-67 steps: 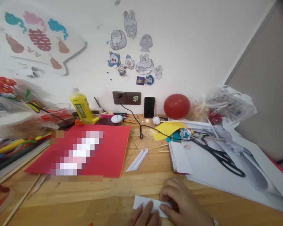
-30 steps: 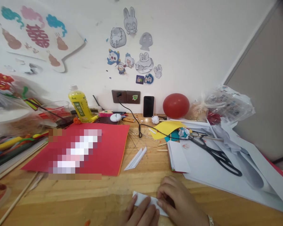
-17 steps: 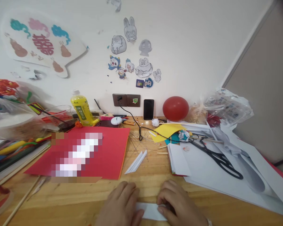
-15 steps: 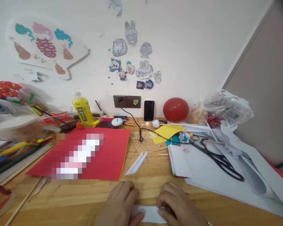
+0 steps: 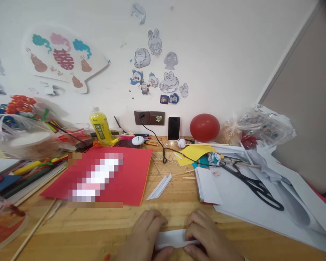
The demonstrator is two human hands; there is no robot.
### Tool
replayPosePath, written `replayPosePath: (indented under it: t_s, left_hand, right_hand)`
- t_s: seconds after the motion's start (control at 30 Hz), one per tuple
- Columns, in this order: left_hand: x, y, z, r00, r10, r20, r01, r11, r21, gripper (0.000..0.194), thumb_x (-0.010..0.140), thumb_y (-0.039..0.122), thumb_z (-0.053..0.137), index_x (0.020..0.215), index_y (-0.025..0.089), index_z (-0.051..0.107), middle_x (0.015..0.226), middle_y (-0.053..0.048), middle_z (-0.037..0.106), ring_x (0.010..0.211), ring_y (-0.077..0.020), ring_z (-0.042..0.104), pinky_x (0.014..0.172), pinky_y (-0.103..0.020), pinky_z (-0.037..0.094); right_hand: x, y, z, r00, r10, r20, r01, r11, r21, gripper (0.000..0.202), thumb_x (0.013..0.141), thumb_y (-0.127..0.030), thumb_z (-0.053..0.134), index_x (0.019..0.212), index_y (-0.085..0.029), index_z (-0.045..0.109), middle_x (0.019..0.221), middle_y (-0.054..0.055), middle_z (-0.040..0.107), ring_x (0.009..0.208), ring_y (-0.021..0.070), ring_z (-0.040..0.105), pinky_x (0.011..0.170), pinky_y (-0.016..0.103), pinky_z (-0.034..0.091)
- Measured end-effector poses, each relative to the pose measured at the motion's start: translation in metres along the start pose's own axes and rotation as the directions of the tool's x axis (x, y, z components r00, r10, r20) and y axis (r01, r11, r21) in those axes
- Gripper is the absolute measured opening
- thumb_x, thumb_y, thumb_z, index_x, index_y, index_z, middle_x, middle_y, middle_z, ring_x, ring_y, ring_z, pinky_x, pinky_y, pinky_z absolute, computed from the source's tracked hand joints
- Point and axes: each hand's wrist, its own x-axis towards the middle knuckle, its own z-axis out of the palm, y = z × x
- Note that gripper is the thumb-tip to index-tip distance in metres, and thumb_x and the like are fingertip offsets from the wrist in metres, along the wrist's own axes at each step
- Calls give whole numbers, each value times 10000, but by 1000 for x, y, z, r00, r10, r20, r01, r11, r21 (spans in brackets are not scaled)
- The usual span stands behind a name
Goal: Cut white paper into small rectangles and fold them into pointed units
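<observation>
A strip of white paper (image 5: 171, 237) lies at the table's near edge between my two hands, its near side bent up in a fold. My left hand (image 5: 145, 233) grips its left end, with the thumb along the near edge and the fingers curled over the far side. At the right end, my right hand (image 5: 203, 233) pinches the strip between thumb and bent fingers. Just beyond my hands rest narrow folded white paper pieces (image 5: 159, 186). The ends of the strip are hidden under my fingers.
Red paper sheets (image 5: 130, 181) lie to the left, partly blurred out. On the right are a stack of white paper slips (image 5: 208, 185) and black-handled scissors (image 5: 256, 183) on white sheets. A yellow bottle (image 5: 101, 127), phone (image 5: 174, 128) and red balloon (image 5: 204, 127) stand by the wall.
The strip's near edge has been lifted and folded up, where it lay flatter before. Both hands keep hold of it. The view has shifted slightly to the left.
</observation>
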Motion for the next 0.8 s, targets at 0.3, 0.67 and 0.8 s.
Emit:
replayPosePath:
  t_s: [0.3, 0.67, 0.8]
  left_hand:
    - [1, 0, 3, 942, -306, 139, 334, 900, -280, 31, 766, 192, 546, 745, 203, 526, 626, 68, 509, 575, -110, 495, 523, -180, 382]
    - [5, 4, 0, 841, -412, 351, 540, 590, -601, 448, 810, 617, 483, 649, 200, 520, 599, -3, 661, 519, -123, 517, 544, -224, 379]
    - [7, 4, 1, 826, -425, 371, 563, 572, -597, 519, 773, 691, 463, 638, 195, 527, 615, -39, 687, 522, -136, 536, 552, -239, 391]
  right_hand:
    - [-2, -2, -7, 963, 244, -112, -210, 944, 254, 114, 787, -242, 605, 896, -235, 570, 1012, 53, 620, 921, 220, 586, 783, 323, 472]
    - [0, 3, -4, 819, 573, -30, -459, 686, 565, 216, 693, -333, 588, 869, -207, 597, 887, 65, 647, 805, 253, 609, 723, 366, 460]
    - [2, -2, -7, 798, 602, -8, -488, 653, 579, 235, 663, -358, 591, 839, -202, 591, 823, 59, 639, 762, 248, 587, 692, 351, 435]
